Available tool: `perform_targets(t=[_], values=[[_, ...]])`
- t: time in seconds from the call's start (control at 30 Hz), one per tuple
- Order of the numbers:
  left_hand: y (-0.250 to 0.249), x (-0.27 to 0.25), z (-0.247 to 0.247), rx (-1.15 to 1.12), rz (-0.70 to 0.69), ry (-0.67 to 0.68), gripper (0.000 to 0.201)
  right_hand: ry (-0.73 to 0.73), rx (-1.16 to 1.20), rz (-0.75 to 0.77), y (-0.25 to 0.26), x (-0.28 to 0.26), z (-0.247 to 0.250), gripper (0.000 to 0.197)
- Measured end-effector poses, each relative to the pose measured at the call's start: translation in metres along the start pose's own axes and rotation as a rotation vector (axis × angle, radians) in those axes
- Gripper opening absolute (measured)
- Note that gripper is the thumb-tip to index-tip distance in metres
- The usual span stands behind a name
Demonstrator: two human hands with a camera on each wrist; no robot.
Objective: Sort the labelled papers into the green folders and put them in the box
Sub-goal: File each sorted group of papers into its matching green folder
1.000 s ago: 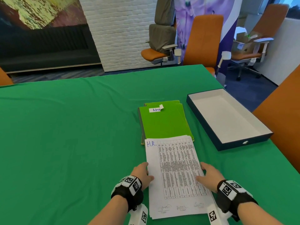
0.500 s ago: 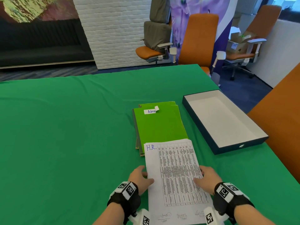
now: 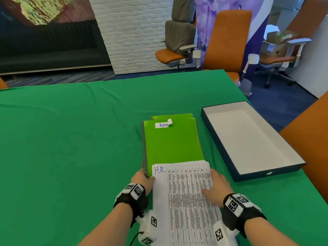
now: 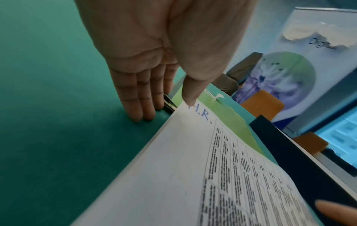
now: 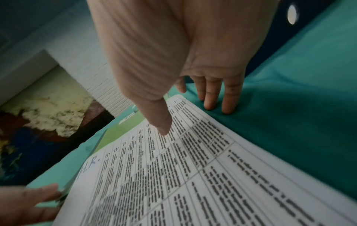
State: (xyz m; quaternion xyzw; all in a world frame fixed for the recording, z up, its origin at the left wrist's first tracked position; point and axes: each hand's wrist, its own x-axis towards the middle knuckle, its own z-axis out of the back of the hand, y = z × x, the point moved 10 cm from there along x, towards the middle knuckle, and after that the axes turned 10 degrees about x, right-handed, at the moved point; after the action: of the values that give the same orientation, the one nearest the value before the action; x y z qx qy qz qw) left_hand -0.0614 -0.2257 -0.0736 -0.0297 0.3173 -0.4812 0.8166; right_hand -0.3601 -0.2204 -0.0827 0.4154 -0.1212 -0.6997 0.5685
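Observation:
A stack of printed papers (image 3: 184, 201) marked "H.R." lies on the green tablecloth, its far end overlapping a pile of green folders (image 3: 170, 142). The top folder bears an "Admin" label (image 3: 163, 125). My left hand (image 3: 144, 180) is at the stack's far left corner. Its thumb (image 4: 190, 99) rests on the top sheet (image 4: 193, 168) by "H.R.", and its straight fingers (image 4: 142, 113) touch the cloth beside the edge. My right hand (image 3: 215, 183) flanks the right edge, with its thumb (image 5: 163, 125) on the sheet (image 5: 193, 175) and its fingers (image 5: 218, 105) on the cloth.
A shallow dark box (image 3: 221, 139) with a white inside lies open to the right of the folders. An orange chair back (image 3: 312, 139) rises at the table's right edge. More office chairs (image 3: 227, 39) stand beyond the far edge.
Both hands have slid forward along the sides of the paper stack, from about its middle to its far corners by the folders. The stack still lies flat.

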Motion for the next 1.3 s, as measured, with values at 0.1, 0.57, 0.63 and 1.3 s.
perform_targets(t=[0.1,0.57,0.63,1.3], values=[[0.009,0.01,-0.003,-0.167,0.105,-0.03,0.027,-0.024,0.083,-0.088,-0.016,0.011,0.003,0.099],[0.014,0.02,-0.01,-0.321,0.162,0.003,0.037,-0.086,0.165,-0.125,-0.006,0.028,0.007,0.044],[0.014,0.018,-0.01,-0.31,0.165,0.021,0.039,-0.053,0.186,-0.133,-0.005,0.028,0.006,0.044],[-0.004,0.027,0.006,-0.002,0.07,-0.052,0.046,0.044,-0.244,-0.189,0.002,0.019,0.004,0.094]])
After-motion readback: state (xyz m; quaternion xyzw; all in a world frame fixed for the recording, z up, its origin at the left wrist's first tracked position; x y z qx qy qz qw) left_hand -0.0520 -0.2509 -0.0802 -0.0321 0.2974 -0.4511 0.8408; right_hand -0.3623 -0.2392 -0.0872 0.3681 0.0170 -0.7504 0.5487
